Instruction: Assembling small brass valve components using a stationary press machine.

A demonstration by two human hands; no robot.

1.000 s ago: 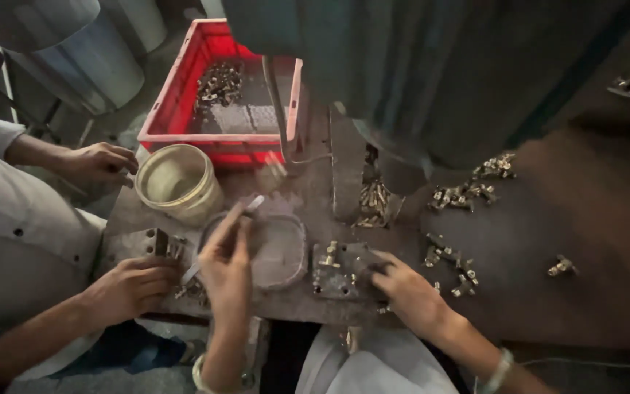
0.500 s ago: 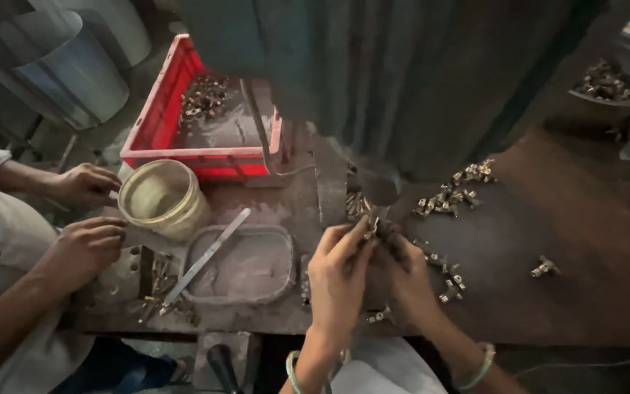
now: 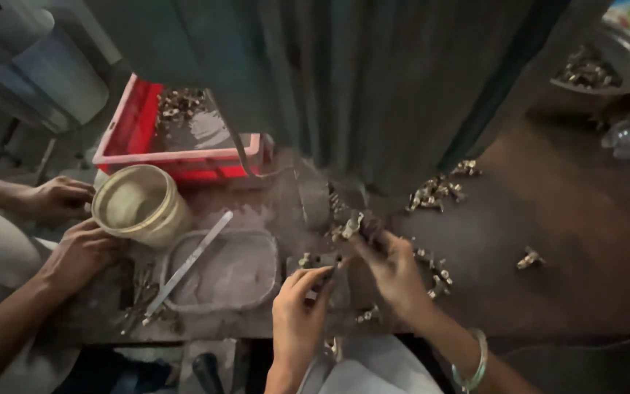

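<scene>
Head view: your right hand (image 3: pixel 395 273) pinches a small brass fitting (image 3: pixel 351 225) at frame centre; your left hand (image 3: pixel 297 314) fingers curl on a metal block (image 3: pixel 322 266) below it. Fitting looks stiff, light, knobbly; grip its body sides.

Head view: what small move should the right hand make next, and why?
Probably bring the brass piece down to the block. The right hand pinches it just above the block, where the left hand touches the block's edge near another small piece. Whether it seats there cannot be told.
</scene>
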